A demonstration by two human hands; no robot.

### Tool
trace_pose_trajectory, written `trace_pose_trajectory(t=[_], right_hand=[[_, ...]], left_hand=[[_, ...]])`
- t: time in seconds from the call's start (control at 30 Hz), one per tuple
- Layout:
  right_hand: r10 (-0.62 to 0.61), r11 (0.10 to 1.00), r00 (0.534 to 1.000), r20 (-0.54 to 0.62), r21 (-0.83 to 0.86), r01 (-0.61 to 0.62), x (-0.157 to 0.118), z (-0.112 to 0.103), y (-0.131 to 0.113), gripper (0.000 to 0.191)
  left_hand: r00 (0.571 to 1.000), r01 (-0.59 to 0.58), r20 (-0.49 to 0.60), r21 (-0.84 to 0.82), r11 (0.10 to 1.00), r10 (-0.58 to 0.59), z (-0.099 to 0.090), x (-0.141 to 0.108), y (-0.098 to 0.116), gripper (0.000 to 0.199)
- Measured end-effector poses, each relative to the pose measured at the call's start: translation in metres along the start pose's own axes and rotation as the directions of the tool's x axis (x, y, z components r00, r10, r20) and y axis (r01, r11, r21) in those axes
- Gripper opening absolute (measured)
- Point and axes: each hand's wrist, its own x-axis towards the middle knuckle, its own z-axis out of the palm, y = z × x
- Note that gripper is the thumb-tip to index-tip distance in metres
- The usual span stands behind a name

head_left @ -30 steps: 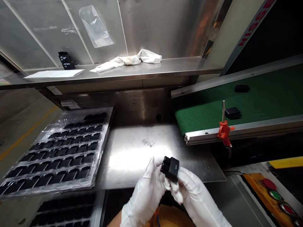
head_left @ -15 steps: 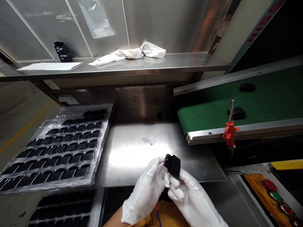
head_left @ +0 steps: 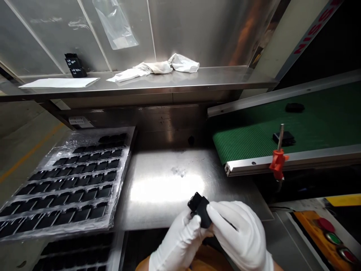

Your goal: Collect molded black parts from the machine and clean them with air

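Note:
Both hands wear white gloves and meet low in the middle of the head view, over the near edge of the metal bench. A small black plastic part (head_left: 201, 211), blocky with a stepped, narrower end, is held between them. My left hand (head_left: 182, 237) grips it from the left, the thumb pressed against its lower side. From the right, my right hand (head_left: 239, 229) pinches its upper edge between thumb and fingers. The narrower end points up and to the left. Gloved fingers cover the part's underside.
At left lies a clear plastic tray (head_left: 111, 201) with rows of black parts. A green conveyor belt (head_left: 254, 128) carries 2 black parts at right, with an orange clamp (head_left: 278, 163) on its rail. A button box (head_left: 316, 237) sits lower right; white cloths (head_left: 158, 67) lie on the shelf.
The black part has been turned and moved slightly down and left. My right hand has shifted from beneath it to its right side, and the left thumb now presses on it.

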Motion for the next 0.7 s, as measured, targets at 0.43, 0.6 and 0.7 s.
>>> trace_pose_trajectory(t=[0.43,0.6,0.7], right_hand=[[-0.093,0.995,0.995,-0.038,0.015,0.094,0.012,0.003,-0.014,0.023],[-0.015,0.995,1.0,-0.017,0.094,0.017,0.011,0.017,-0.018,0.022],[0.095,0.974,0.995,0.016,0.203,-0.096,0.013,0.024,-0.024,0.021]], left_hand=[[1.0,0.024,0.01,0.219,0.975,-0.027,-0.014,-0.009,0.019,0.05],[0.993,-0.051,-0.096,0.105,0.993,0.062,-0.012,-0.005,0.012,0.054],[0.99,-0.099,-0.109,-0.091,0.991,0.089,-0.016,0.0,0.003,0.05]])
